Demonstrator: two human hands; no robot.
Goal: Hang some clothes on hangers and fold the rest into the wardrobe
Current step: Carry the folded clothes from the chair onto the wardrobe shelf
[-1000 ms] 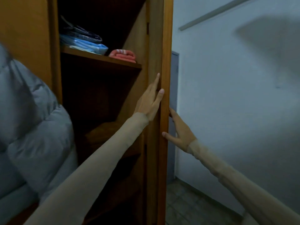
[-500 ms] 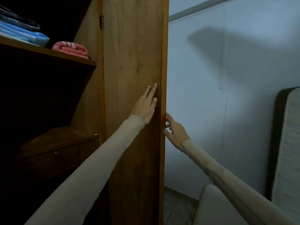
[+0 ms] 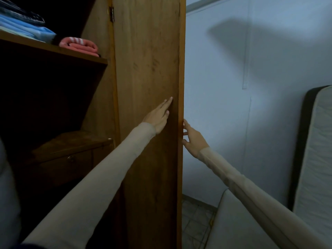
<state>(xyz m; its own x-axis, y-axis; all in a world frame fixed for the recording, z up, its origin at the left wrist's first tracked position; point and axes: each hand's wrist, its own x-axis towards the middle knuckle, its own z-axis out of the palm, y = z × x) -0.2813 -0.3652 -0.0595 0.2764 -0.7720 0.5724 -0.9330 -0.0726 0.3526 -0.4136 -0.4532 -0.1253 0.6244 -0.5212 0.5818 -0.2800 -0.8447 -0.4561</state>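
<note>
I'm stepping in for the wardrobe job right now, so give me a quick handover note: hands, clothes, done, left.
Left hand: open, flat on the inner face of the wardrobe door.
Right hand: fingers at the door's outer edge; grip unclear.
Clothes: blue stack and pink roll folded on the shelf.
Done: some folding, door open.
Left: no hangers or loose clothes in view; hanging cannot be judged.

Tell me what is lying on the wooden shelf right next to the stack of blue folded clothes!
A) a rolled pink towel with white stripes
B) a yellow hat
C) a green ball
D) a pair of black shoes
A: a rolled pink towel with white stripes lies on the brown wooden shelf, just right of the stack of blue folded clothes.
</note>
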